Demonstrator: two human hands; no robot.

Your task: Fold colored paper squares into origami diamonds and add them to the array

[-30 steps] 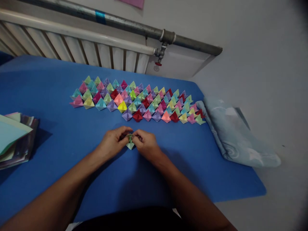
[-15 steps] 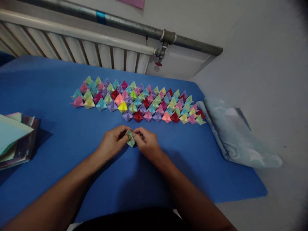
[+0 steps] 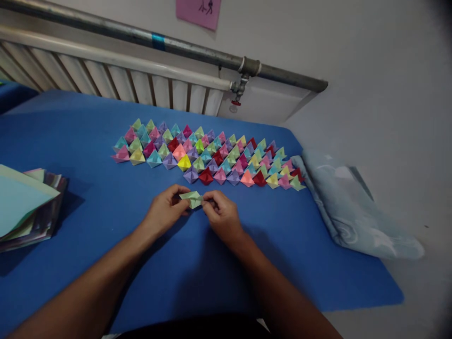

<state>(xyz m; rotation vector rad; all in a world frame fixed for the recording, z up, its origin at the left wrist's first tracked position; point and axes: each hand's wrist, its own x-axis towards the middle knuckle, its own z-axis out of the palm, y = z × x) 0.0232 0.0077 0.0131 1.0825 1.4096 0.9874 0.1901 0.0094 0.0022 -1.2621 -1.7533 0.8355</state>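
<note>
A small folded pale green paper boat (image 3: 194, 199) is held between my two hands, just above the blue table. My left hand (image 3: 165, 207) pinches its left end between thumb and fingers. The fingertips of my right hand (image 3: 222, 213) close on its right tip. Beyond my hands stand rows of small folded paper boats (image 3: 205, 176) in pink, purple, turquoise, yellow, green and red, packed side by side. The fingertips partly cover both ends of the green one.
To the left lies a stack of coloured paper sheets (image 3: 24, 202). A folded grey-blue cloth (image 3: 346, 212) rests on the right edge of the blue table (image 3: 141, 278). Behind the table are a white radiator (image 3: 116, 80), a metal pipe (image 3: 197, 52) and a red-handled valve (image 3: 236, 102).
The green paper has gone from an upright diamond to a wider, drawn-out boat shape. My right hand has shifted right, farther from my left. The view has tilted slightly.
</note>
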